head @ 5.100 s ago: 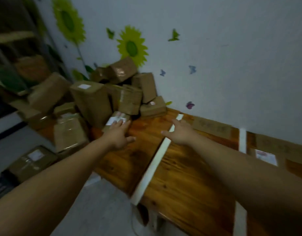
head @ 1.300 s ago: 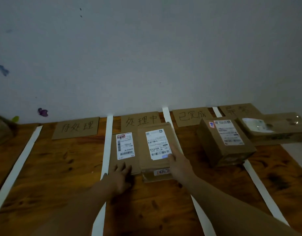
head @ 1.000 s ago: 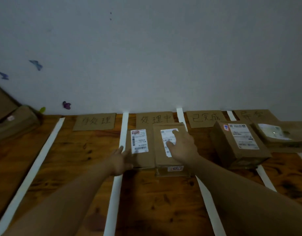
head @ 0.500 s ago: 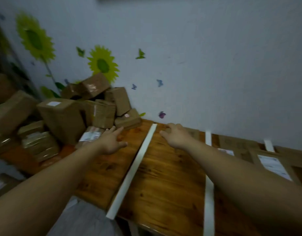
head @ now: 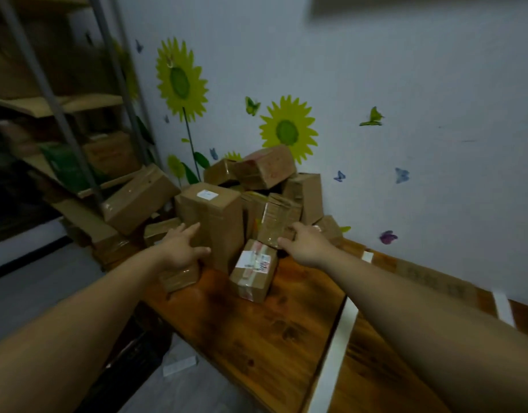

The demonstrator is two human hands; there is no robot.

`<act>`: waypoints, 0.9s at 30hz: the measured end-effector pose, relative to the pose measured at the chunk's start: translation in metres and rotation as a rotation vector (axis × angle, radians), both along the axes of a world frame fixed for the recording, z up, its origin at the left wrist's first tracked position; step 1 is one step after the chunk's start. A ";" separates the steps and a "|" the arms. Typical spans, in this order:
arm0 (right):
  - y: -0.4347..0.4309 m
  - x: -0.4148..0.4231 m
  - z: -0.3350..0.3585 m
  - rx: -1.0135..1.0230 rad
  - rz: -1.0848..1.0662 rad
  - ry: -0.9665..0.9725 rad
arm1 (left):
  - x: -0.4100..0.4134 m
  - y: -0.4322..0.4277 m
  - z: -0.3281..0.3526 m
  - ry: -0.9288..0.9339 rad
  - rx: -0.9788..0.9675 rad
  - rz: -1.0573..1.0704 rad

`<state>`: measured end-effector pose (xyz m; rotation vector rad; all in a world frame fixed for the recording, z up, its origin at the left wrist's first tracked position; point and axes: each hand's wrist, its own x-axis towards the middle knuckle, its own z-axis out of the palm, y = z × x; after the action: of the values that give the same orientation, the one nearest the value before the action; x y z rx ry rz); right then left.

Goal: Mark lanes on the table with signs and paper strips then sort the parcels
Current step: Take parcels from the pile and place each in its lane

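Frame centre | labelled parcel (head: 254,269), long axis up-frame, is flanked by left hand (head: 182,248) and right hand (head: 304,244) | both spread open, nothing held

Parcel storeroom: piled cardboard parcels (head: 211,216), metal shelving (head: 66,130).

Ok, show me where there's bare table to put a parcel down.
Best patch: the bare table between the small labelled parcel, the paper strip and the near edge. More bare wood lies on that strip's other side. The far corner is crowded: the parcel pile fills it up to the wall.
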<state>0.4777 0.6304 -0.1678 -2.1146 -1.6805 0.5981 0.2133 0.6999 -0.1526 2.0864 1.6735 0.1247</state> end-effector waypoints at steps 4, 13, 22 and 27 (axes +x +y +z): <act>0.068 -0.016 -0.004 -0.012 0.031 0.057 | -0.018 0.051 0.003 -0.012 0.015 0.031; 0.184 -0.087 0.004 0.095 0.064 0.020 | -0.102 0.171 0.008 -0.080 0.081 0.190; 0.315 -0.223 0.008 0.158 0.006 -0.044 | -0.200 0.297 -0.019 -0.064 0.054 0.155; 0.379 -0.285 0.002 0.114 0.021 0.001 | -0.248 0.339 -0.055 -0.394 -0.219 0.366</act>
<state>0.1929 1.0096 -0.1661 -2.0192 -1.6964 0.4964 -0.0349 1.0388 -0.2073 1.4674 1.7099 0.4183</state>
